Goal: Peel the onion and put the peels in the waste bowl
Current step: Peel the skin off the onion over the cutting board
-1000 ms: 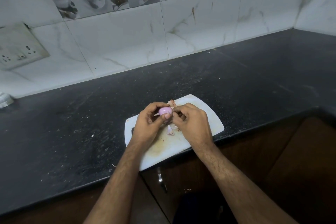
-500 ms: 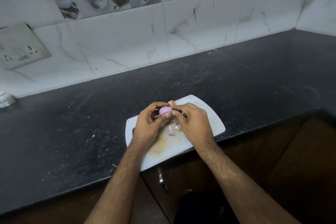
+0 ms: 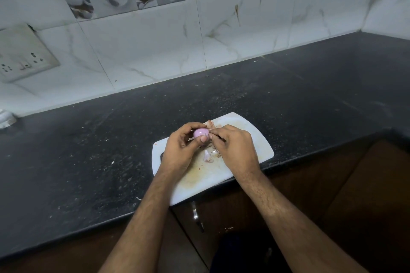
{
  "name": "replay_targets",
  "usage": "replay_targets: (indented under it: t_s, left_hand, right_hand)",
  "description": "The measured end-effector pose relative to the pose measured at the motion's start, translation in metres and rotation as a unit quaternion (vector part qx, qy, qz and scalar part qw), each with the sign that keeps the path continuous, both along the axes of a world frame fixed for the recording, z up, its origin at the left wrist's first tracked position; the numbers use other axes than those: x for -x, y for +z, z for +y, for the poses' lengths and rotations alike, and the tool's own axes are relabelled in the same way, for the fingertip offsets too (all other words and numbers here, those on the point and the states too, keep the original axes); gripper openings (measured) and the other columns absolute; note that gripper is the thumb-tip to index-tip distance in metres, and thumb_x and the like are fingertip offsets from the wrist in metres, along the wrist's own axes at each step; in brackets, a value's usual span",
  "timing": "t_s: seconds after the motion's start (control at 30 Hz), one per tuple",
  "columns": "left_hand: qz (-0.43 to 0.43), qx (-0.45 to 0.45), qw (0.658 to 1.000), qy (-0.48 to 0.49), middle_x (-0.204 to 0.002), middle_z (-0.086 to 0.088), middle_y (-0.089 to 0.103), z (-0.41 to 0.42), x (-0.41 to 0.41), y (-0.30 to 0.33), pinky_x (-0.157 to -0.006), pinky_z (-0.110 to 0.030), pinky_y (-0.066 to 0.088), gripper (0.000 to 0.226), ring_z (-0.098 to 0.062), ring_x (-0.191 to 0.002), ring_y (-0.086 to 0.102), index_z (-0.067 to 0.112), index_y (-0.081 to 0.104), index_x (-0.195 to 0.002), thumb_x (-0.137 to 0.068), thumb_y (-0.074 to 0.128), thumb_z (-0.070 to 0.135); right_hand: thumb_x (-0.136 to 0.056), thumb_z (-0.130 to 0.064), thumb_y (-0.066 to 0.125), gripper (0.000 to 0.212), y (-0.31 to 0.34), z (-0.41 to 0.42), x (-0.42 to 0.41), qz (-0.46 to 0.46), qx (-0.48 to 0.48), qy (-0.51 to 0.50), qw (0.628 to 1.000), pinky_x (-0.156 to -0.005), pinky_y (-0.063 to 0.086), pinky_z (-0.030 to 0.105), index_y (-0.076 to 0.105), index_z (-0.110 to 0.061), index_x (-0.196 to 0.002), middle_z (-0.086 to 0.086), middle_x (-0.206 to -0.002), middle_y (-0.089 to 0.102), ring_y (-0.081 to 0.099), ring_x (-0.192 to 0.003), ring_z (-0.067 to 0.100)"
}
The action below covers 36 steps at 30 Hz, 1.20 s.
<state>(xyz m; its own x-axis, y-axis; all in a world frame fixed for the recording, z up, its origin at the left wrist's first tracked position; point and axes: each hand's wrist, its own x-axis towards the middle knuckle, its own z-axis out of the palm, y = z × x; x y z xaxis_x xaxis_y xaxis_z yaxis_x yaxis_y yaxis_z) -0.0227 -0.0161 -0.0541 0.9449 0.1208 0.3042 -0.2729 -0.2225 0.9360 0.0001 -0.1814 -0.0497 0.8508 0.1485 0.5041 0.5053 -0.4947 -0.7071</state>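
In the head view, the left hand (image 3: 180,150) holds a small pink onion (image 3: 200,133) above the white cutting board (image 3: 259,139), its fingers clamped around it. The right hand (image 3: 235,148) pinches at the onion's side, fingers together, probably on a bit of skin. The onion looks mostly bare and shiny. Loose peels (image 3: 208,155) lie on the board; no waste bowl is visible on the black bench (image 3: 88,150), so I judge the moving of peels is not yet done

A white cutting board (image 3: 255,139) lies on my dark surface (image 3: 88,150); a switch plate (image 3: 22,55) sits upper left on the marble-tiled wall (image 3: 244,29).
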Motion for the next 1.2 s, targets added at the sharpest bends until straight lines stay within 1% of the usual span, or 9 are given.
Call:
replay_targets:
  t_s: [0.13,0.23,0.37,0.63,0.8,0.93,1.0,1.1,1.2]
  left_hand:
    - [0.001,0.005,1.0,-0.002,-0.113,-0.003,0.078,0.0,0.0,0.0,-0.095,-0.031,0.06,0.022,-0.02,-0.109,0.073,0.014,0.075,-0.116,-0.095,0.077,0.008]
    - [0.002,0.0,1.0,-0.006,-0.112,-0.002,0.078,-0.001,0.0,-0.001,-0.096,-0.033,0.06,0.022,-0.019,-0.109,0.073,0.013,0.075,-0.116,-0.095,0.077,0.006]
    - [0.0,-0.01,1.0,-0.009,-0.114,-0.003,0.078,0.0,-0.001,-0.002,-0.097,-0.037,0.061,0.022,-0.024,-0.112,0.073,0.014,0.075,-0.116,-0.096,0.077,0.007]
    - [-0.009,-0.018,1.0,-0.017,-0.119,-0.003,0.076,-0.001,0.0,-0.002,-0.094,-0.027,0.058,0.022,-0.017,-0.113,0.073,0.01,0.07,-0.125,-0.104,0.067,0.006]
    - [-0.001,-0.036,0.999,-0.014,-0.126,-0.003,0.073,0.001,0.0,-0.003,-0.104,-0.043,0.058,0.027,-0.024,-0.121,0.07,0.018,0.068,-0.129,-0.104,0.063,0.029]
    - [-0.009,-0.03,0.999,0.02,-0.124,0.003,0.073,0.0,0.0,-0.004,-0.106,-0.045,0.057,0.024,-0.02,-0.119,0.07,0.023,0.067,-0.125,-0.106,0.056,0.035]
    - [-0.013,-0.048,0.999,0.02,-0.121,0.006,0.073,-0.001,0.0,-0.004,-0.103,-0.039,0.057,0.025,-0.016,-0.116,0.07,0.024,0.066,-0.124,-0.107,0.054,0.036]
    - [-0.016,-0.064,0.998,0.014,-0.118,0.011,0.073,-0.003,0.0,-0.004,-0.097,-0.031,0.056,0.024,-0.01,-0.111,0.07,0.022,0.066,-0.124,-0.108,0.052,0.033]
    - [-0.017,-0.074,0.997,0.015,-0.12,0.008,0.074,-0.001,-0.001,-0.005,-0.101,-0.038,0.057,0.024,-0.014,-0.114,0.071,0.024,0.068,-0.125,-0.109,0.051,0.031]
  right_hand:
    - [-0.099,-0.029,0.067,0.02,-0.001,0.0,0.0,0.007,-0.01,-0.001,1.0,-0.068,0.058,0.035,0.08,-0.017,-0.107,-0.001,-0.085,0.072,0.067,-0.075,0.012]
    - [-0.096,-0.027,0.07,0.021,0.0,-0.001,0.001,0.018,-0.019,-0.004,1.0,-0.071,0.059,0.03,0.079,-0.017,-0.112,-0.004,-0.089,0.074,0.068,-0.078,0.009]
    - [-0.094,-0.025,0.072,0.021,0.0,-0.001,0.0,0.017,-0.006,-0.01,1.0,-0.073,0.06,0.032,0.079,-0.016,-0.112,-0.004,-0.093,0.074,0.068,-0.081,0.01]
    - [-0.093,-0.027,0.076,0.017,0.001,-0.003,-0.002,0.065,-0.055,-0.03,0.996,-0.071,0.059,0.024,0.078,-0.017,-0.106,-0.009,-0.089,0.07,0.066,-0.079,0.005]
    - [-0.092,-0.027,0.075,0.008,0.0,-0.002,-0.005,0.085,-0.063,-0.054,0.993,-0.067,0.059,0.024,0.077,-0.019,-0.095,-0.011,-0.084,0.069,0.066,-0.075,0.004]
    - [-0.093,-0.022,0.071,0.009,-0.003,-0.003,-0.009,0.105,-0.092,-0.065,0.988,-0.059,0.062,0.038,0.073,-0.018,-0.085,-0.009,-0.074,0.069,0.068,-0.07,0.011]
    - [-0.096,-0.02,0.067,0.011,-0.004,-0.003,-0.012,0.103,-0.071,-0.061,0.99,-0.061,0.061,0.035,0.074,-0.018,-0.087,-0.009,-0.075,0.071,0.068,-0.07,0.01]
    - [-0.102,-0.017,0.056,0.019,-0.003,-0.001,-0.012,0.071,-0.004,-0.043,0.997,-0.068,0.052,0.025,0.074,-0.019,-0.101,-0.009,-0.09,0.071,0.064,-0.079,0.006]
    - [-0.106,-0.017,0.048,0.023,0.001,0.001,-0.009,0.043,0.0,-0.003,0.999,-0.078,0.05,0.023,0.071,-0.019,-0.112,-0.008,-0.102,0.069,0.062,-0.091,0.007]
